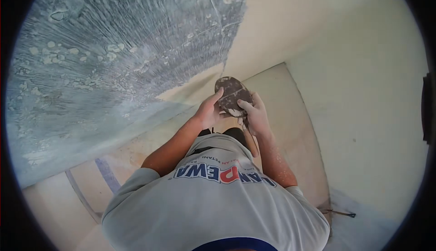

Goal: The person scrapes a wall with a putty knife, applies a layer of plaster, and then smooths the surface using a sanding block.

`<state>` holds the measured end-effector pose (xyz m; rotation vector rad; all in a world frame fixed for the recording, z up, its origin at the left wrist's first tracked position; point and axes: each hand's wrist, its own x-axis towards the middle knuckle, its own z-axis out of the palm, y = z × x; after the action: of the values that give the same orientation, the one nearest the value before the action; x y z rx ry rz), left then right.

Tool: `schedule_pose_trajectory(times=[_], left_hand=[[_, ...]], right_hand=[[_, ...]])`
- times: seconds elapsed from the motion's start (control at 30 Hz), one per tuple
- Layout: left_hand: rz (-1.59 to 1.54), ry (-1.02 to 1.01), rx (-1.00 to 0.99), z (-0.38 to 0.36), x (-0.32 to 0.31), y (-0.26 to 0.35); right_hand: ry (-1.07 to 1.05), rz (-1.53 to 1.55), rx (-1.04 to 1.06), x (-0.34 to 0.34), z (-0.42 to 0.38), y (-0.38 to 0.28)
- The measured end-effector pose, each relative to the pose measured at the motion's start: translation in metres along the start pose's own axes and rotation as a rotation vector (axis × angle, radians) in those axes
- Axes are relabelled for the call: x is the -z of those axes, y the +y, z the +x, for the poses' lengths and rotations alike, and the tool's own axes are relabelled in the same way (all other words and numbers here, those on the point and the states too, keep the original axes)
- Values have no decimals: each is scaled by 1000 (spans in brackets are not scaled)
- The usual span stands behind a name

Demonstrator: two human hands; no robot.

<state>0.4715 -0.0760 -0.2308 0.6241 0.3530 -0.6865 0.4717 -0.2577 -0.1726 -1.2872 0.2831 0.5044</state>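
Note:
A dark brown oval sanding disc (231, 95), speckled with pale dust and crossed by a thin light line, is held between both hands in front of my body. My left hand (210, 111) grips its left edge, thumb on the upper face and fingers partly hidden beneath. From the right side, my right hand (257, 117) pinches the lower right edge, with its thumb pressed on the face. Pale dust coats the right hand and forearm. The disc is apart from the wall as far as I can see.
To the upper left rises a wall with a streaked, blistered grey-blue surface (150, 37), bordering a smooth beige area (277, 19). A pale surface (363, 115) spans the right. A thin dark rod-like tool (340, 213) lies at the lower right.

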Motion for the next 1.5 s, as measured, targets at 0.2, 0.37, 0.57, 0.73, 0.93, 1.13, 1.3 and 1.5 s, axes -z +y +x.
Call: schedule_pose_trajectory(times=[0.2,0.37,0.57,0.73,0.93,1.13,1.3,1.5], left_hand=[[-376,11,-54,8,-44,-7],[-358,107,-17,12,-33,-47],[-508,302,-46,19,-41,-61],[-451,312,-116,17,-34,-70],[-350,349,-202,7,-44,-68],[-268,394,-225,3,-71,-62],[-273,338,-316,-12,-91,-60],[-338,278,-361,-42,-132,-32]], right_hand=[[-31,196,-144,-22,-10,-33],[31,47,-230,-4,-6,-18],[-1,-67,-496,21,27,-19],[-103,-63,-460,20,24,-20],[-183,32,-362,26,17,-13],[-153,130,-448,29,21,-12],[-301,197,-310,17,-4,-34],[-281,249,-217,-11,-31,-69]])
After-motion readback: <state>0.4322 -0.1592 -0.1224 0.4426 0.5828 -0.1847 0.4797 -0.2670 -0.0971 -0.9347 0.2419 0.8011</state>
